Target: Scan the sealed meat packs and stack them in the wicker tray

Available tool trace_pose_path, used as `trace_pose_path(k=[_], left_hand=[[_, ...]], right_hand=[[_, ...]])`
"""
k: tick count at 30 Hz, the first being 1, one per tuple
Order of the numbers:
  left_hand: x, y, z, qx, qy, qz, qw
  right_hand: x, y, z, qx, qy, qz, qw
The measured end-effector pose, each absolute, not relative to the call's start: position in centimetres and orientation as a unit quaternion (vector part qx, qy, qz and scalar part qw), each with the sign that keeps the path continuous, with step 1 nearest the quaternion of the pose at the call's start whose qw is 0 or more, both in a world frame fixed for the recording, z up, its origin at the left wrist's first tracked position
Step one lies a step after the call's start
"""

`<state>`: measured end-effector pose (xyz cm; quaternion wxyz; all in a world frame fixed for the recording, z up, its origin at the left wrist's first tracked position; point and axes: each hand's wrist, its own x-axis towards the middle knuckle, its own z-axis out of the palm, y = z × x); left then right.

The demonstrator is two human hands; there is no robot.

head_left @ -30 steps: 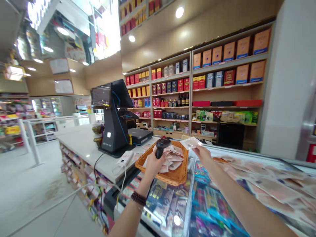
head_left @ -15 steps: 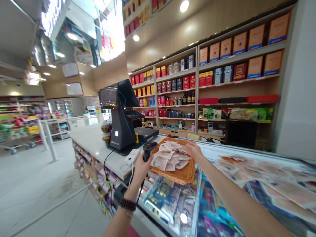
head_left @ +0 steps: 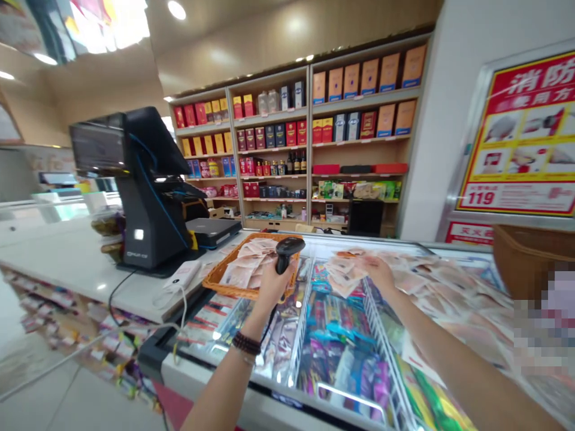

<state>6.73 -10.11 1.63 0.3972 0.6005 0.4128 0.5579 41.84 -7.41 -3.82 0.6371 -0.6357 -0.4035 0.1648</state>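
Observation:
My left hand [head_left: 273, 286] grips a black handheld barcode scanner [head_left: 286, 254], which is held over the near corner of a woven wicker basket [head_left: 229, 276]. That basket holds several flat pale packets [head_left: 247, 263]. My right hand [head_left: 378, 273] is over the glass-topped freezer chest [head_left: 341, 335], its fingers on a loose bunch of similar packets [head_left: 343, 273]. The bunch seems held in the fingers, though the grip is partly hidden. Many more pale packets [head_left: 440, 287] lie in the freezer's right section.
A black point-of-sale terminal [head_left: 150, 191] and a white device with a cable [head_left: 183, 274] stand on the white counter [head_left: 67, 263] left of the basket. A brown basket [head_left: 525, 263] sits at the right, beside a pixelated patch. Stocked shelves [head_left: 296, 137] line the back wall.
The view has swung to the right. My right hand has moved from the basket out over the freezer and now has a bunch of packets. The scanner stays in my left hand.

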Motion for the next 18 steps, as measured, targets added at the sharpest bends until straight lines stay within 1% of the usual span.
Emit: trace_pose_path(k=[3, 7, 10, 13, 16, 18], left_hand=[[10.2, -10.9, 1.4, 0.618, 0.385, 0.529, 0.435], [13.8, -11.3, 0.0, 0.617, 0.374, 0.496, 0.484], [15.5, -11.0, -1.9, 0.609, 0.389, 0.477, 0.501], [16.0, -10.7, -3.7, 0.608, 0.401, 0.461, 0.507], [15.6, -10.5, -4.6, 0.616, 0.398, 0.453, 0.507], [15.4, -10.5, -4.8, 0.617, 0.395, 0.455, 0.507]], right_hand=[[42.8, -9.0, -5.1, -0.681, -0.439, 0.091, 0.58], [41.7, -9.7, -6.5, -0.723, -0.493, 0.036, 0.483], [40.2, -9.1, -6.7, -0.792, -0.467, 0.015, 0.392], [39.0, -8.4, -6.5, -0.843, -0.431, 0.006, 0.323], [38.7, -8.2, -6.2, -0.851, -0.435, 0.013, 0.294], [39.0, -8.5, -6.2, -0.838, -0.453, 0.019, 0.305]])
